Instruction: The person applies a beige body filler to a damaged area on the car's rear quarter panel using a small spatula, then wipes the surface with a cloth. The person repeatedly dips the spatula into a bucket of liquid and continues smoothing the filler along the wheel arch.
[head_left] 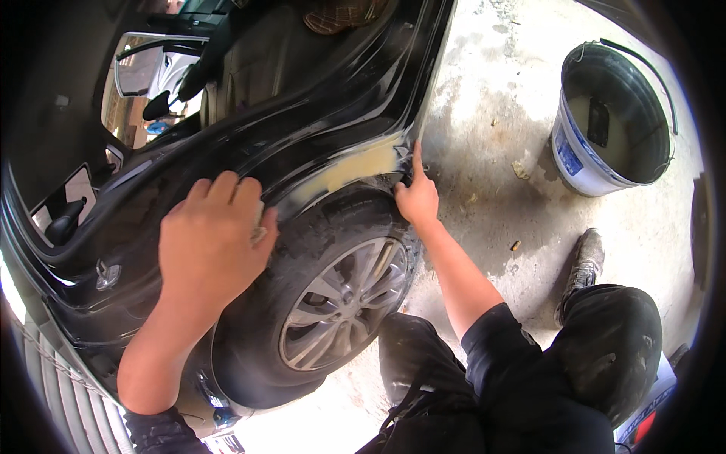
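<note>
Over the black car's rear panel, my left hand is closed, its knuckles up. A small greyish, crumpled-looking piece shows between its thumb and fingers, mostly hidden. My right hand is at the far end of the wheel arch, holding nothing that I can see. Its index finger is stretched out against the panel edge, while its thumb points toward the arch lip. Between the hands runs a sanded patch of yellowish filler with grey edges. Just below sits the dusty tyre with its silver alloy wheel.
A bucket with cloudy water stands at the right; a dark block lies in it. Small debris dots the stained concrete floor. My knees and one shoe are close to the wheel. White slats line the lower left.
</note>
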